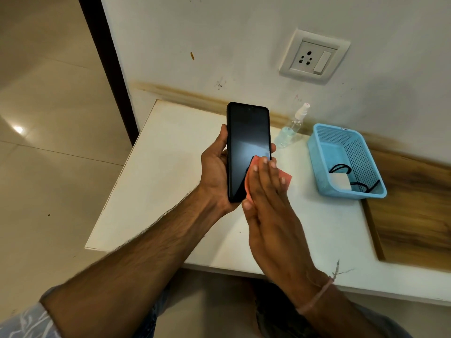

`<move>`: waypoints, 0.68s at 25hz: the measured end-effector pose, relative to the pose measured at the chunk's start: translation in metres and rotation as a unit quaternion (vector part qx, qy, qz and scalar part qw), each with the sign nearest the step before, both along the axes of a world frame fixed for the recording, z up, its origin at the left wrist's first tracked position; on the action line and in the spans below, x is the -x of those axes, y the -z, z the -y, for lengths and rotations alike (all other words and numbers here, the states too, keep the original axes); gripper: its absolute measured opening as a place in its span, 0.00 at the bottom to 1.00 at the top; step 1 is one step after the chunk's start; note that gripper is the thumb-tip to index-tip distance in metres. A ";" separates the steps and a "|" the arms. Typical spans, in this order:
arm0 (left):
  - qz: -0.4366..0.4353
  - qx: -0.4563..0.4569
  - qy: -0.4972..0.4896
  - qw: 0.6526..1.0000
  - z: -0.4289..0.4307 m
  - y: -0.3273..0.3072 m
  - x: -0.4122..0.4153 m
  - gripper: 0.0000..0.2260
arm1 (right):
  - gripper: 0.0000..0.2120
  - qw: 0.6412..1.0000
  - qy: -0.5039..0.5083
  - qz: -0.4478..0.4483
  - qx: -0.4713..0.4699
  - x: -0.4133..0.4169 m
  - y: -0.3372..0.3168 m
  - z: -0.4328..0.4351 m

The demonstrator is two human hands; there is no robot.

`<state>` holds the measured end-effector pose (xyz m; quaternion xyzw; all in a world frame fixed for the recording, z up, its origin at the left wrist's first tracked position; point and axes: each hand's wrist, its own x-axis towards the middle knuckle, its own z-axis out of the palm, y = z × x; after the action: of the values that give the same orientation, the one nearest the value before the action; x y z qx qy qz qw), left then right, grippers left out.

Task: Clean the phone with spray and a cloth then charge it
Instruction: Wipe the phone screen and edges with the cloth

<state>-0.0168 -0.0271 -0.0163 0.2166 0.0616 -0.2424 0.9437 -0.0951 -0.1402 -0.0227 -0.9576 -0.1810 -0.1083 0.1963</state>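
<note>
1. Your left hand (214,167) grips the phone (247,147) from behind, thumb on its left edge and fingertips curled round its right edge. It holds the phone upright above the surface (158,179), screen facing you.
2. Your right hand (271,203) is flat, fingers straight and together, and presses a pink cloth (285,178) against the lower right of the dark screen.
3. This looks like the wiping step. The upper screen is uncovered, so the next move likely calls for sweeping the cloth up across it while your left hand keeps a firm grip.
4. The spray bottle (292,128) stands near the wall just beyond the phone, beside a blue basket (314,152).
5. The basket holds a white charger adapter (340,181) and its black cable (341,169). The wall socket (314,56) above has nothing plugged in, so charging is not yet begun.
6. No brand or label can be read; a small dark mark on the basket's far rim is too small to make out.
</note>
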 end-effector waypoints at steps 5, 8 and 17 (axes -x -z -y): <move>0.007 0.001 0.021 1.000 -0.003 0.000 -0.001 0.36 | 0.25 0.993 -0.110 0.014 0.035 0.004 -0.006 -0.003; 0.020 0.008 0.023 1.000 -0.003 0.001 -0.001 0.35 | 0.25 0.987 -0.143 0.015 0.071 0.004 -0.011 0.005; 0.039 0.015 0.007 0.999 0.003 0.004 -0.003 0.34 | 0.24 0.999 -0.044 -0.003 0.024 0.013 -0.010 0.022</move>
<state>-0.0142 -0.0298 -0.0200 0.2119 0.0195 -0.2412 0.9468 -0.1086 -0.1626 -0.0126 -0.9533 -0.2252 -0.0924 0.1786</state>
